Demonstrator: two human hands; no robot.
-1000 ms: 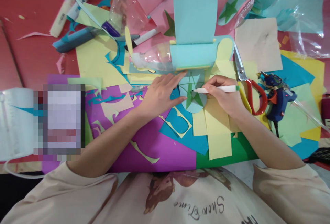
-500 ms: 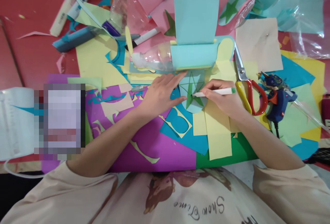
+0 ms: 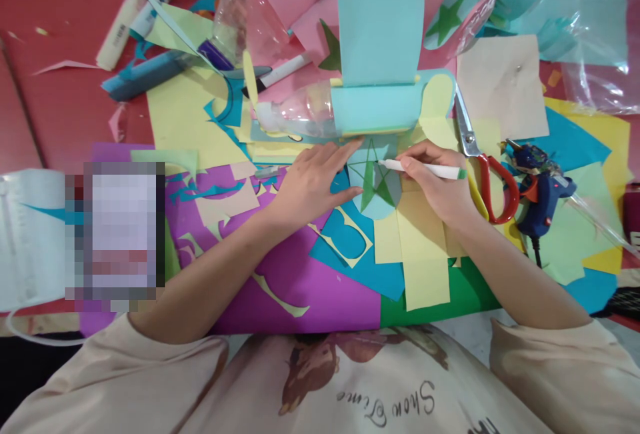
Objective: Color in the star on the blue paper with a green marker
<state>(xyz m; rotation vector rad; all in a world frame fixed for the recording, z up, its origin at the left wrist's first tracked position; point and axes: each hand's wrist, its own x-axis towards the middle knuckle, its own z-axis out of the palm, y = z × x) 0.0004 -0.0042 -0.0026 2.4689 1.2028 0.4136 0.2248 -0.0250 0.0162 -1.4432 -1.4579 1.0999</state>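
Observation:
A white marker with a green end is held in my right hand, its tip at a green star drawn on a light blue paper piece. The star's lower points are coloured green, while its upper part shows only outlines. My left hand lies flat with fingers spread, thumb and index at the left edge of that piece. Just beyond lies a plastic bottle on its side, wrapped in light blue paper with yellow strips.
Scissors with red and yellow handles lie right of my right hand, beside a blue glue gun. Cut paper scraps cover the purple sheet. A blurred-out device stands at the left. Markers and a clear bottle piece lie at the back left.
My right hand has moved the marker slightly up and right, from the star's lower middle to its upper right part. My left hand has stayed in place.

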